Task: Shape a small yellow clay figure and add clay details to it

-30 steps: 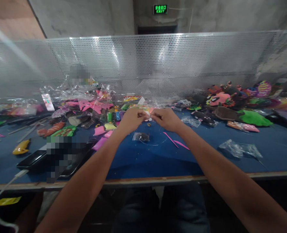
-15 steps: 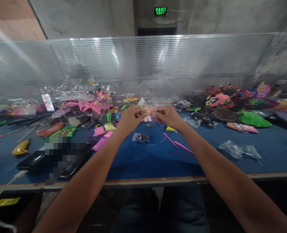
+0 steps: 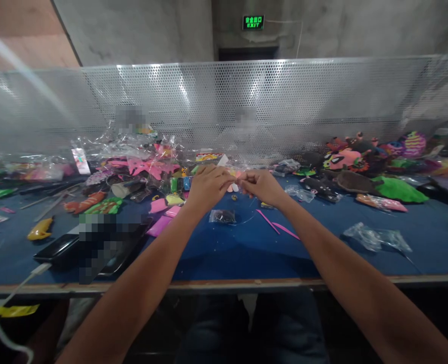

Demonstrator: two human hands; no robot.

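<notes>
My left hand (image 3: 211,187) and my right hand (image 3: 261,186) meet above the middle of the blue table, fingertips pinched close together. What lies between the fingers is too small to make out. Just below and behind the fingertips shows a pale pink and white piece (image 3: 232,187); whether it is held I cannot tell. Nearer me lies a small clear packet with dark contents (image 3: 223,217). Two thin magenta strips (image 3: 268,221) rest below my right wrist. Beside my left forearm are pink packets of clay-like material (image 3: 159,225).
Phone-like black devices (image 3: 59,248) with a white cable (image 3: 19,288) lie at the left. Pink figures in clear wrapping (image 3: 148,167) crowd the back left. Colourful modelled figures (image 3: 347,159) and a green piece (image 3: 398,189) stand at the right. A perforated metal screen (image 3: 193,101) rises behind.
The left hand's fingers have turned flatter, its back more toward me, and have come closer to the right fingertips. The whole view has shifted slightly.
</notes>
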